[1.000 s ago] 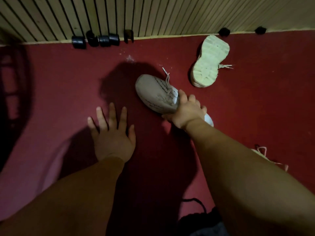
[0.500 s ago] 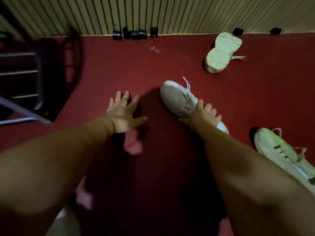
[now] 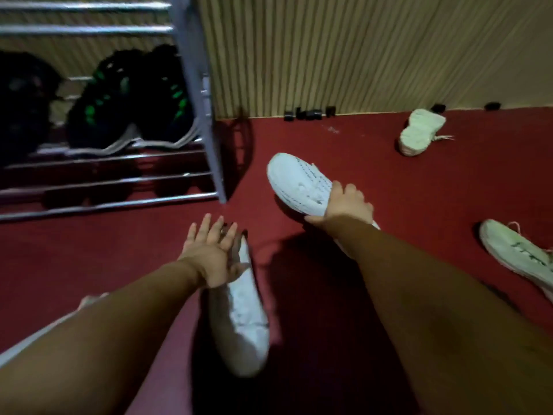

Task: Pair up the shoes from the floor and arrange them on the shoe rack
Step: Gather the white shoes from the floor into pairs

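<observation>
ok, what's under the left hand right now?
A white sneaker lying on the red carpet, apart from the white perforated sneaker the right hand grips. The left hand, fingers straight, covers most of its far end; contact cannot be confirmed.

Left hand [image 3: 209, 259] was bare, right hand [image 3: 347, 205] bare as well, both forearms [image 3: 419, 310] uncovered as far as the view's lower edge showed

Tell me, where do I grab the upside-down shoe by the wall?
Probably across the narrow middle of the upside-down shoe, coming down from above. Its sole faces up, so the opening is hidden underneath, and the middle looks slimmest. Its laces trail loose on the right; skip those.
</observation>
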